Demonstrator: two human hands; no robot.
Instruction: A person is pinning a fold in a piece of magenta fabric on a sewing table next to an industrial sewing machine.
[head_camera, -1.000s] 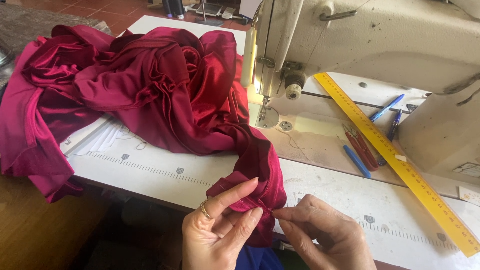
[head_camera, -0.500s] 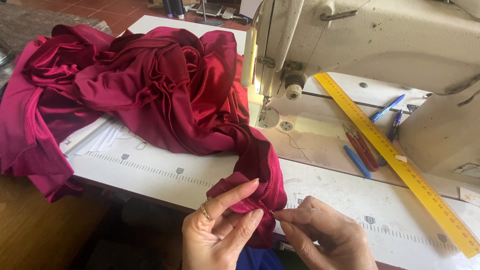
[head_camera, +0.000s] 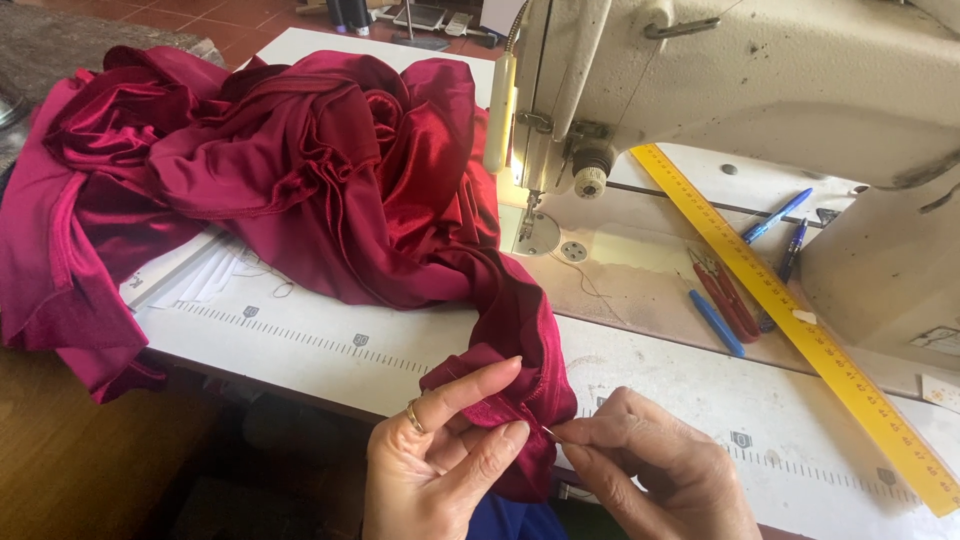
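1. Two hands work at the near edge, about 6 o'clock. The left hand (head_camera: 440, 455) wears one gold ring (head_camera: 412, 417); its grip is narrow, thumb and forefinger pinching a folded edge of the crimson fabric (head_camera: 300, 170).
2. The right hand (head_camera: 650, 470) sits just beside it at 5 o'clock, fingertips closed tight on a thin pin or needle (head_camera: 550, 433); which of the two I cannot tell. It points toward 9 o'clock, into the pinched fold, its long axis running left to right.
3. The one piece of fabric runs as a narrow strip from the hands up toward 11 o'clock, then spreads into a rumpled heap across the white desk (head_camera: 330, 340), one side spilling over the left edge at 9 o'clock.
4. At 2 o'clock lie one yellow ruler (head_camera: 800, 330), set diagonally from 12 toward 4 o'clock, one pair of red snips (head_camera: 722, 292), and a blue tool (head_camera: 715, 322) touching them.
5. Two blue pens (head_camera: 775, 215) lie beyond the ruler.
6. Farthest, at 12 to 1 o'clock, stands one cream sewing machine (head_camera: 760, 90), its lamp lit over the needle plate (head_camera: 540, 232).
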